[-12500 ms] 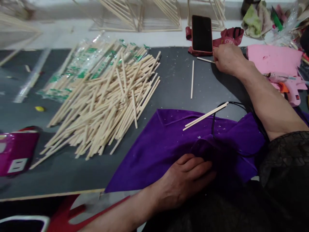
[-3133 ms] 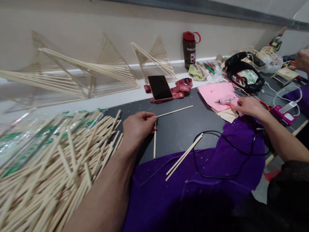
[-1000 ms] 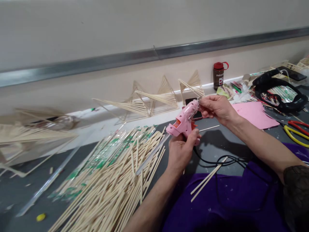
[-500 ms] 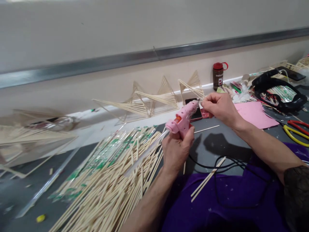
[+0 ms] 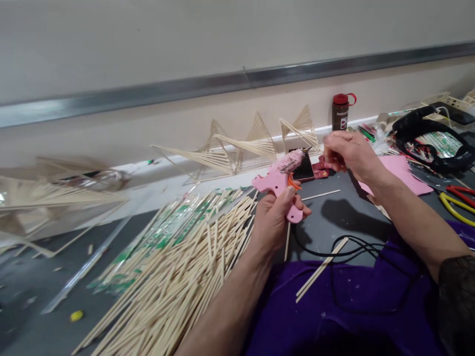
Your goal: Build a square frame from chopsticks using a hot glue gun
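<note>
My left hand is wrapped round the handle of a pink glue gun, its metal nozzle tilted up to the right. Strands of dried glue cling to the gun's front, and the orange trigger shows below. A short way right of the nozzle, my right hand is closed with its fingertips pinched together; whatever they hold, if anything, is too small to make out. Behind the gun lies a dark phone beside a red strap. Under my left forearm spreads a pile of thin wooden sticks.
Stick structures stand along the wall, with another at left. A bottle, pink sheet, black headset-like band and yellow-red-handled tool are at right. A black cord crosses the purple cloth.
My right hand has drawn away from the nozzle, up and to the right. In my left hand the glue gun has turned, so its handle and trigger now show.
</note>
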`<state>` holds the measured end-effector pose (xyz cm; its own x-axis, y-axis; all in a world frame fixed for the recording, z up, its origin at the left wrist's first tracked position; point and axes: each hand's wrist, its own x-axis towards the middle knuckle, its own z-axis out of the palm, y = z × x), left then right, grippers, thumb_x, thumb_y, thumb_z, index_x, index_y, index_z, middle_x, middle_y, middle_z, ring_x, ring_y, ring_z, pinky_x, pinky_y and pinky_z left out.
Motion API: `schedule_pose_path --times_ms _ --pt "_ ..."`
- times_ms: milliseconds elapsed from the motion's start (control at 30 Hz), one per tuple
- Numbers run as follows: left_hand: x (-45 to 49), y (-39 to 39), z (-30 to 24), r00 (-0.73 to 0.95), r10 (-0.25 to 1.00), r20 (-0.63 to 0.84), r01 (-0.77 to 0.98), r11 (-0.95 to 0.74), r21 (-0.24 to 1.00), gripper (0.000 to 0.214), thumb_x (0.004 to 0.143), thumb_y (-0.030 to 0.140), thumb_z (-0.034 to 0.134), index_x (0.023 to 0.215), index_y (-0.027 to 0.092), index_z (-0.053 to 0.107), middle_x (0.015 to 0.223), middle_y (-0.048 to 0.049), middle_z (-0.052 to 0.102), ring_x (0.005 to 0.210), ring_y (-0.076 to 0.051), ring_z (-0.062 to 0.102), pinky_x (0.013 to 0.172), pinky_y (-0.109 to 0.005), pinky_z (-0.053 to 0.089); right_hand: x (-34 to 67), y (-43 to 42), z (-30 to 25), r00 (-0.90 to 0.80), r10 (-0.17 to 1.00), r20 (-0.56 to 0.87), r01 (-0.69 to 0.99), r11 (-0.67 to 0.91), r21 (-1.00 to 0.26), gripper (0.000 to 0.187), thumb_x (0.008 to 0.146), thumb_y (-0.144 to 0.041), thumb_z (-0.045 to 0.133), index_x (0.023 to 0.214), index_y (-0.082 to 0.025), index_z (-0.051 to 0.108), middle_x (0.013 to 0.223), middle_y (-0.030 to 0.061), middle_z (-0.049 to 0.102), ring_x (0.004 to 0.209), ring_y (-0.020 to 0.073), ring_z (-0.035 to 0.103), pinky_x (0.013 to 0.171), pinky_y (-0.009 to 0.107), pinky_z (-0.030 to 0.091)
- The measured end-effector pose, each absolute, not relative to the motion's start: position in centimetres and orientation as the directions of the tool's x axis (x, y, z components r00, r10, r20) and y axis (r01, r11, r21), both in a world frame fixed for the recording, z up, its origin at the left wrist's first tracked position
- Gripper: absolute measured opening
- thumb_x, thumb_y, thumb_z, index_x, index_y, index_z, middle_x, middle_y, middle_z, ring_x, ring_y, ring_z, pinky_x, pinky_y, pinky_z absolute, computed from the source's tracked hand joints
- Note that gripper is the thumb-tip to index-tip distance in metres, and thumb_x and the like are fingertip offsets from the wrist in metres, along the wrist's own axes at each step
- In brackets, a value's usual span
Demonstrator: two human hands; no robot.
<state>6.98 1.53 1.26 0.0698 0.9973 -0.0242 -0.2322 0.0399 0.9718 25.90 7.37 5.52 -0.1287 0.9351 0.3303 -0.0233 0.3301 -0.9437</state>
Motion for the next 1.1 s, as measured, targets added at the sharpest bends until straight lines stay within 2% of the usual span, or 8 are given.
schedule_pose_path --times_ms 167,400,567,667,800,900,1033,1100 --pt "6.9 2.0 0.8 0.06 0.998 -0.034 -0.221 0.046 0.974 0.05 0.066 0.054 0.084 0.091 0.015 0.065 0.055 0.0064 0.06 0.048 -0.012 0.063 0.05 -0.022 0.048 25.6 6.9 5.6 -0.166 0.929 0.332 0.029 0.341 -0.94 0.006 0.072 -0.016 0.067 0.069 -0.02 0.065 0.056 -0.0044 0.057 0.05 0.0078 0.05 0.044 0.02 0.034" --pt "7.1 2.0 0.7 0.041 0.998 -0.045 -0.255 0.054 0.966 0.048 0.064 0.052 0.083 0.09 0.016 0.064 0.056 0.007 0.059 0.047 -0.012 0.062 0.048 -0.022 0.049 23.7 7.7 3.0 -0.26 0.957 0.128 -0.101 0.105 -0.989 0.01 0.062 -0.012 0.063 0.069 -0.019 0.068 0.053 -0.0046 0.058 0.045 0.0079 0.049 0.039 0.019 0.034" --pt "7.1 1.9 0.8 0.058 0.997 -0.043 -0.302 0.058 0.952 0.049 0.062 0.052 0.085 0.09 0.017 0.064 0.053 0.0081 0.058 0.045 -0.011 0.06 0.047 -0.021 0.048 22.5 8.3 1.0 -0.262 0.963 -0.062 -0.318 -0.147 -0.936 0.02 0.059 -0.012 0.07 0.078 -0.017 0.07 0.069 -0.0016 0.068 0.059 0.0089 0.061 0.051 0.018 0.047" --pt "7.2 1.9 0.6 0.097 0.993 -0.061 -0.269 0.085 0.959 0.045 0.063 0.054 0.084 0.077 0.017 0.063 0.052 0.0059 0.058 0.045 -0.011 0.059 0.047 -0.021 0.048 22.2 8.1 0.6 -0.343 0.935 -0.084 -0.341 -0.207 -0.917 0.021 0.064 -0.018 0.078 0.084 -0.016 0.071 0.075 0.0002 0.07 0.065 0.0085 0.063 0.053 0.017 0.044" --pt "7.4 1.8 0.3 0.126 0.988 -0.086 -0.203 0.11 0.973 0.045 0.066 0.055 0.082 0.061 0.018 0.057 0.051 0.0024 0.058 0.045 -0.01 0.059 0.047 -0.021 0.047 21.8 7.6 0.3 -0.442 0.897 -0.01 -0.251 -0.134 -0.959 0.019 0.07 -0.03 0.081 0.073 -0.015 0.069 0.059 -0.0046 0.06 0.05 0.0047 0.048 0.044 0.017 0.031" --pt "7.4 2.0 0.2 0.075 0.993 -0.088 -0.222 0.103 0.97 0.044 0.063 0.054 0.084 0.069 0.017 0.06 0.052 0.0046 0.058 0.045 -0.01 0.06 0.046 -0.02 0.047 22.0 7.8 0.4 -0.379 0.923 0.067 -0.16 0.006 -0.987 0.026 0.071 -0.034 0.081 0.063 -0.015 0.065 0.049 -0.0086 0.048 0.042 0.0025 0.033 0.04 0.019 0.019" --pt "7.3 2.2 0.3 0.006 0.996 -0.084 -0.232 0.083 0.969 0.046 0.059 0.051 0.084 0.082 0.018 0.061 0.053 0.0071 0.057 0.044 -0.012 0.06 0.044 -0.021 0.048 24.1 8.7 2.0 -0.278 0.949 0.15 -0.215 0.09 -0.972 0.033 0.073 -0.044 0.084 0.071 -0.016 0.067 0.054 -0.0078 0.05 0.042 0.0021 0.032 0.039 0.019 0.019" --pt "7.3 2.2 0.3 0.017 0.996 -0.092 -0.221 0.093 0.971 0.046 0.058 0.051 0.083 0.081 0.018 0.061 0.051 0.007 0.056 0.044 -0.012 0.059 0.044 -0.022 0.048 25.9 8.9 3.8 -0.138 0.969 0.204 -0.245 0.166 -0.955 0.034 0.078 -0.048 0.083 0.076 -0.018 0.066 0.057 -0.008 0.05 0.044 0.0018 0.034 0.041 0.018 0.022"
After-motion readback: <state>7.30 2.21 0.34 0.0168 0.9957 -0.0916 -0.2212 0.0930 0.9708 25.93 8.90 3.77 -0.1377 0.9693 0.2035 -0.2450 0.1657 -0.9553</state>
